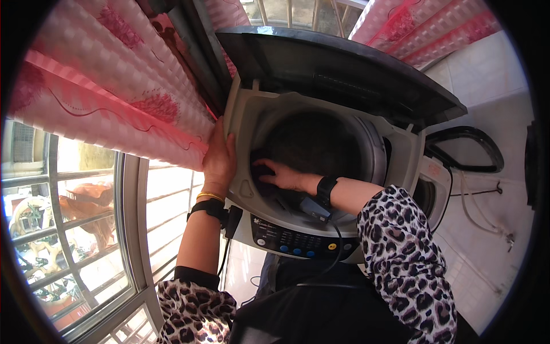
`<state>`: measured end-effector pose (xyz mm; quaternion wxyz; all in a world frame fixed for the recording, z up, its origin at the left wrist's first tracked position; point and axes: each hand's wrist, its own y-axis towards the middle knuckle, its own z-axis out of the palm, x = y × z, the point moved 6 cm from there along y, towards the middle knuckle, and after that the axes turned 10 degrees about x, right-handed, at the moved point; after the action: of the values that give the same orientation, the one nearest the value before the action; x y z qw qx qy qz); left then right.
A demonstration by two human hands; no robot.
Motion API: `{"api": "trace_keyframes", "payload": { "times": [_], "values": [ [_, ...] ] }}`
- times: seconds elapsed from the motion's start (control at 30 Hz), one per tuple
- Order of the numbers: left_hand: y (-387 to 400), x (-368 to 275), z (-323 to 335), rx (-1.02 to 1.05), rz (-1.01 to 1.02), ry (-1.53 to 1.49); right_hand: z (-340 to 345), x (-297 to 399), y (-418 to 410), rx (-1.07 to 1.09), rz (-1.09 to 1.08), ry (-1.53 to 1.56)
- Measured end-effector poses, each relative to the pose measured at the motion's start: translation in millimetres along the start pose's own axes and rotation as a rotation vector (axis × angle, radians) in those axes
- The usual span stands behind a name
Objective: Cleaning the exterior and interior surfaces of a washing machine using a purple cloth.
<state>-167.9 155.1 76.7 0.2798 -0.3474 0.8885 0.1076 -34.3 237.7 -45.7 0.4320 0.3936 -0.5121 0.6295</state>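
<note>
A top-loading washing machine (pixel 238 172) stands before me with its dark lid (pixel 343 73) raised. My left hand (pixel 220 157) presses against the left side of its casing, the thumb near the top edge. Inside the drum (pixel 374 146), at its left wall, is my right hand (pixel 281 174). Its thumb and index finger are apart beside a dark purplish thing (pixel 260 172), perhaps cloth; shadow hides whether the other fingers hold it. From my right wrist strap (pixel 327 189) hangs a small dark box (pixel 316 209) on a cable, over the front of the opening.
A control panel (pixel 300 241) with several buttons runs along the machine's front. Pink flowered curtains (pixel 129 99) and a barred window (pixel 86 215) border the left. On the right are a second white appliance with a raised lid (pixel 466 148), a hose (pixel 472 210) and a wall tap (pixel 509 241).
</note>
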Motion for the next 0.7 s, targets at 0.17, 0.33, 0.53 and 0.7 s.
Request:
{"api": "trace_keyframes", "payload": {
  "times": [0.17, 0.33, 0.53, 0.7],
  "values": [
    [-1, 2, -3, -0.021, 0.018, 0.033, 35, -59, -78, 0.875, 0.226, -0.572],
    [-3, 5, -3, -0.019, -0.007, 0.023, -7, -60, -122, 1.359, 0.703, -0.901],
    [-3, -1, -1, -0.001, 0.022, -0.047, -46, 16, -27, 0.119, 0.3, -0.266],
    [-2, -4, -3, -0.027, 0.016, -0.015, 15, 1, -12, 0.226, 0.167, -0.11]
  ]
}}
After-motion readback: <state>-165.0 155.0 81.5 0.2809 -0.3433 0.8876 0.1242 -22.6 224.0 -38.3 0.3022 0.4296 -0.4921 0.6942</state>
